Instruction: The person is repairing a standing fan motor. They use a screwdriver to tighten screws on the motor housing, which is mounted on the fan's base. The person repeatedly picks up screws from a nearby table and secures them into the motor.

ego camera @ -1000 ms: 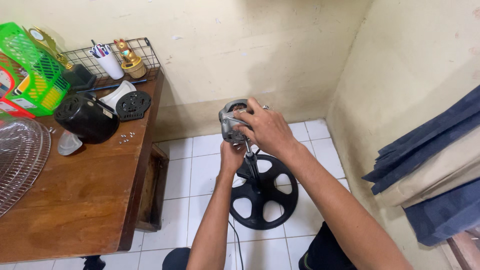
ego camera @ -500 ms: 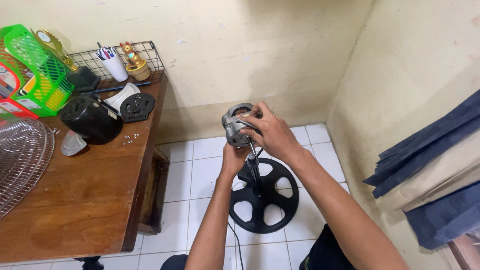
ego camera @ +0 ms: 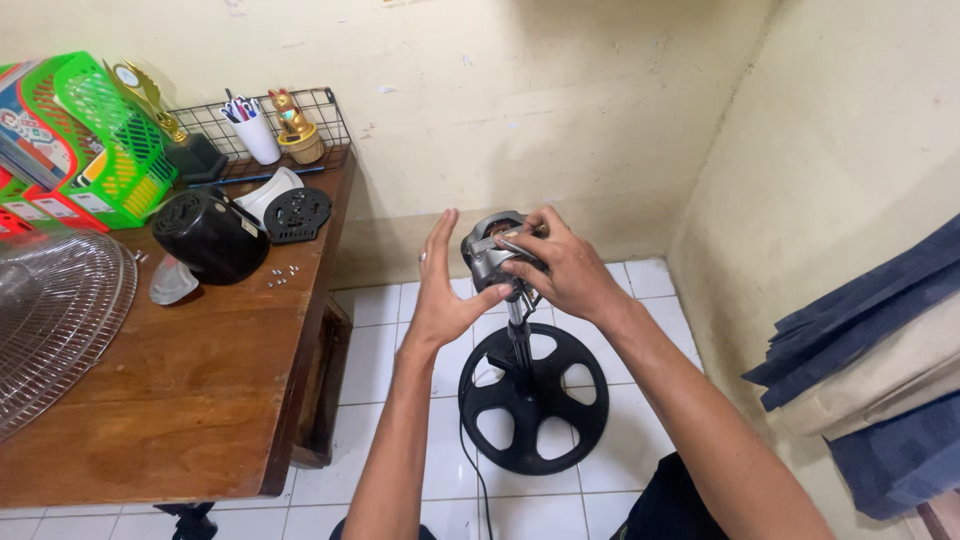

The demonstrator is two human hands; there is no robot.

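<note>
A grey fan motor (ego camera: 487,245) sits atop a thin black pole above a round black spoked base (ego camera: 533,397) on the white tiled floor. My right hand (ego camera: 562,267) wraps over the motor's right side, fingers curled on it. My left hand (ego camera: 442,287) is flat and open, fingers spread upward, its thumb touching the motor's left side. A black cable runs down from the pole toward the floor.
A wooden table (ego camera: 180,390) stands at left with a black motor cover (ego camera: 210,236), a round black vented cap (ego camera: 297,214), loose screws (ego camera: 281,276), a wire fan guard (ego camera: 50,320), a green basket (ego camera: 105,140) and a wire rack (ego camera: 262,135). Dark cloth (ego camera: 870,360) hangs at right.
My left hand has let go of the pole under the motor and opened flat beside it. My right hand stays on the motor. The view has shifted slightly.
</note>
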